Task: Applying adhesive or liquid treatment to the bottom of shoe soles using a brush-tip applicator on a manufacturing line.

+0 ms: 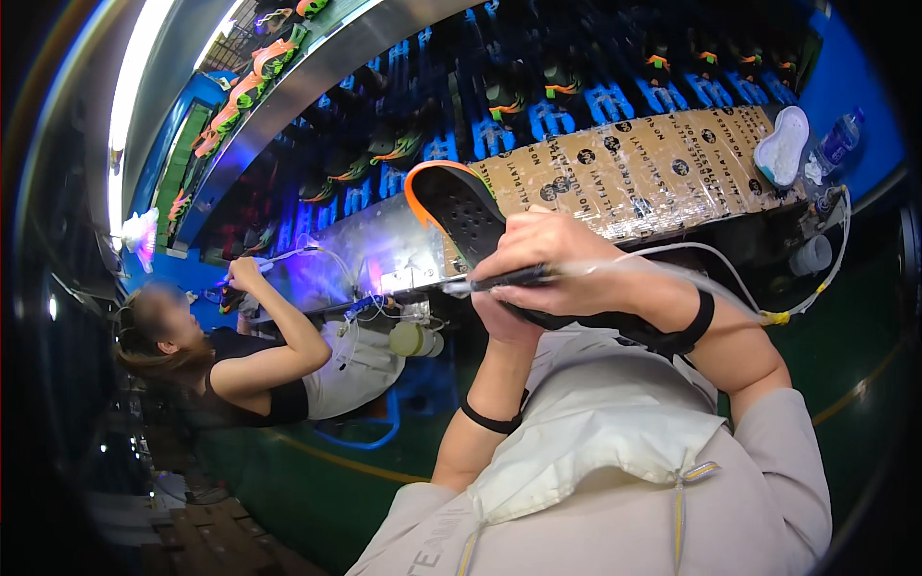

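A black shoe sole with an orange rim stands tilted in front of me, its perforated face toward me. My left hand grips it from below, mostly hidden behind my right hand. My right hand is closed around a dark pen-shaped tool whose tip lies at the sole's lower edge. A white cable runs from the tool to the right, to a yellow connector. Both wrists wear black bands.
Behind runs a conveyor covered with a cardboard sheet, with a white insole and a water bottle on it. Rows of dark shoes on blue holders pass beyond. A co-worker at left holds a tool to the line.
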`<move>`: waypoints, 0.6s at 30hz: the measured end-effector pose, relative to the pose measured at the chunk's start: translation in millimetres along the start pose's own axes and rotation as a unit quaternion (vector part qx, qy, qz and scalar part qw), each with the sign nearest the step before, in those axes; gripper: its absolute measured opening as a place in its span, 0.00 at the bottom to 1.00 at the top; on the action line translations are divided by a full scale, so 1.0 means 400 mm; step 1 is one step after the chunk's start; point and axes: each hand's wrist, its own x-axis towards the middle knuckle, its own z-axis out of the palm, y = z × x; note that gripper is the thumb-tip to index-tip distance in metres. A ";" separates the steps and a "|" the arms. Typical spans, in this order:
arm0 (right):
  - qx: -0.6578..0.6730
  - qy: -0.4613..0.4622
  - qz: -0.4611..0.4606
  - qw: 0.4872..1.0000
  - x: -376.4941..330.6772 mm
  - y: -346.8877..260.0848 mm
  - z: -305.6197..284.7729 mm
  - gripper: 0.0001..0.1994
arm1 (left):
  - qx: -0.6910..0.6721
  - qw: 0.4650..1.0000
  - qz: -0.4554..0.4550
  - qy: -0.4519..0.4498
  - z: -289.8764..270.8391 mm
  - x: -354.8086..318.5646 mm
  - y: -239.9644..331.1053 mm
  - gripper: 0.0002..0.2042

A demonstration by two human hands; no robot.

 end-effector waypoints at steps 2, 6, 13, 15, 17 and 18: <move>0.091 0.090 0.045 0.991 -0.005 -0.003 0.010 0.10 | -0.009 0.998 0.008 0.057 -0.001 0.004 0.005 0.36; -0.082 0.000 0.001 0.997 -0.021 -0.013 -0.002 0.15 | 0.001 0.987 0.015 0.157 0.006 0.007 0.010 0.34; -0.047 0.038 0.046 0.997 -0.020 -0.025 -0.022 0.13 | -0.077 0.990 0.012 0.117 -0.010 0.032 0.057 0.36; -0.086 -0.038 -0.030 0.995 -0.026 -0.030 -0.014 0.12 | 0.004 0.995 0.048 0.084 0.018 0.032 0.048 0.36; -0.054 -0.076 -0.046 0.995 -0.024 -0.025 -0.029 0.13 | -0.032 0.996 0.030 0.078 0.036 0.050 0.061 0.36; 0.017 -0.058 -0.037 0.997 -0.025 -0.019 -0.041 0.14 | -0.068 0.996 0.010 0.048 0.033 0.055 0.070 0.37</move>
